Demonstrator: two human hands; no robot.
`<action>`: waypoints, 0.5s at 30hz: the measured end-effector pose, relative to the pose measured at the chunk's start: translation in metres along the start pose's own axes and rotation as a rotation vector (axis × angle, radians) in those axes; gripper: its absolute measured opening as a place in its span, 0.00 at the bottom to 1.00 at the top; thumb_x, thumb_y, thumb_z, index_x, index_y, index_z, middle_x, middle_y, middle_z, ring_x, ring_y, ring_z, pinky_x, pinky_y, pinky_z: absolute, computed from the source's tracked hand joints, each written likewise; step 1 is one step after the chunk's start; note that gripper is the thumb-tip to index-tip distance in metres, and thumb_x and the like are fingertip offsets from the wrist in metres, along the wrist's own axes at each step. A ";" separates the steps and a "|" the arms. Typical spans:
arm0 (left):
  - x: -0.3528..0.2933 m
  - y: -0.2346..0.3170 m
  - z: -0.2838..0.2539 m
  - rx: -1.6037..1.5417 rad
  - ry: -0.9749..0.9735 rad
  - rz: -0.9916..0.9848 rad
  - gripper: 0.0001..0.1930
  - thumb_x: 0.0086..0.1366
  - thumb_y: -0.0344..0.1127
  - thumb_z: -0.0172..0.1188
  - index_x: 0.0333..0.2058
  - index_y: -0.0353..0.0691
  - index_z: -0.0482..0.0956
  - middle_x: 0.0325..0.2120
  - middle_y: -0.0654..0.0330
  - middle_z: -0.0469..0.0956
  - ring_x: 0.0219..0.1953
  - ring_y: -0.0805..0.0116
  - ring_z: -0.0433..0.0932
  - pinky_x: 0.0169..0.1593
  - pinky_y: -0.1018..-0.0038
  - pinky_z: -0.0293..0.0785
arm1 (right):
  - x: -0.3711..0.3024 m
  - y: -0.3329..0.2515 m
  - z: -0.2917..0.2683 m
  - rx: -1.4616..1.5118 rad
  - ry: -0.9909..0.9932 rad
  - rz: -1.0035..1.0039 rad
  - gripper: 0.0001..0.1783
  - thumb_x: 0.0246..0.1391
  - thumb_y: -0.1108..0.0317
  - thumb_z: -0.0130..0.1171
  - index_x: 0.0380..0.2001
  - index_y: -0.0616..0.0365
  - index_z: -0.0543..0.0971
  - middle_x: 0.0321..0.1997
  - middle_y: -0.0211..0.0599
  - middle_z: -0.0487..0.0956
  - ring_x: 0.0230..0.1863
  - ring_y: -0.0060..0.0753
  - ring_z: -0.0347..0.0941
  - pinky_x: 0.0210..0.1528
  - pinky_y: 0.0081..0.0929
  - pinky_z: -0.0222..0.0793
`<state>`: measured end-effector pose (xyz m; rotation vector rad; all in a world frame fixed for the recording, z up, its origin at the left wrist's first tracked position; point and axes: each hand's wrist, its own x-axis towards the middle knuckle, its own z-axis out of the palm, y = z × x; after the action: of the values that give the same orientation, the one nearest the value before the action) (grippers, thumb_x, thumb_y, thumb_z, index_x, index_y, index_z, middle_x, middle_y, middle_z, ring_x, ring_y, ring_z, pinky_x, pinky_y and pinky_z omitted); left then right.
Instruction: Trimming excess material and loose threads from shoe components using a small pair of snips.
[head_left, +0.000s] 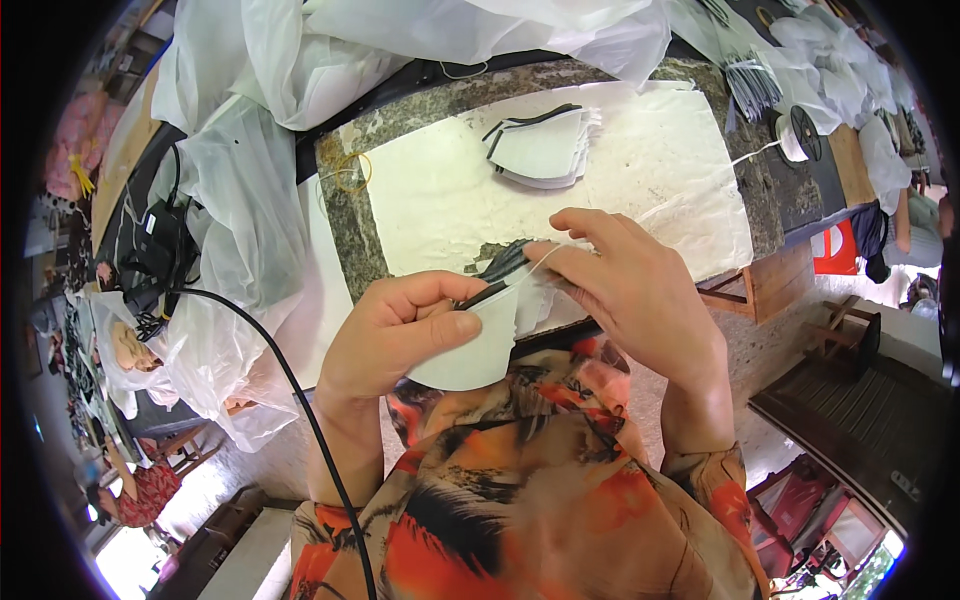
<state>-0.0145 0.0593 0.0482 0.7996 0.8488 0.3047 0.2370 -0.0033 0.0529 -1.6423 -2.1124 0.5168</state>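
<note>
My left hand pinches a pale fabric panel with a curved lower edge and a black band along its top. The thumb lies on the front of the panel and the fingers are behind it. At the band's right end, my right hand has its fingertips closed on a thin white strip; its other fingers are raised and curled. Behind the band a dark bunched piece shows in part. Further pale layers sit below my right fingers, partly covered.
A stack of similar black-edged panels lies on a worn white sheet ahead. At the right stands a white spool with tape leading off it. Plastic bags crowd the left, and a black cable hangs near my left arm.
</note>
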 end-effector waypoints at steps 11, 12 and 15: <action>-0.005 -0.018 0.015 -0.117 0.077 0.094 0.17 0.69 0.29 0.62 0.54 0.30 0.76 0.40 0.56 0.84 0.37 0.73 0.83 0.41 0.78 0.79 | 0.009 0.004 -0.002 0.431 -0.181 0.168 0.19 0.68 0.52 0.51 0.44 0.57 0.79 0.40 0.46 0.81 0.44 0.55 0.76 0.46 0.45 0.72; -0.005 -0.018 0.015 -0.121 0.084 0.069 0.18 0.68 0.30 0.64 0.54 0.30 0.76 0.41 0.54 0.85 0.40 0.70 0.84 0.45 0.75 0.81 | 0.010 0.004 -0.003 0.501 -0.235 0.219 0.21 0.69 0.51 0.50 0.44 0.58 0.79 0.41 0.47 0.81 0.45 0.57 0.76 0.47 0.46 0.71; -0.006 -0.017 0.019 -0.113 0.101 0.052 0.18 0.68 0.29 0.63 0.54 0.30 0.76 0.41 0.54 0.85 0.40 0.70 0.84 0.44 0.75 0.80 | 0.007 0.008 0.002 0.618 -0.192 0.245 0.23 0.71 0.50 0.48 0.44 0.60 0.79 0.41 0.49 0.80 0.45 0.58 0.75 0.48 0.45 0.70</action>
<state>-0.0047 0.0355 0.0466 0.7059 0.8978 0.4385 0.2412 0.0053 0.0478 -1.5173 -1.6251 1.3002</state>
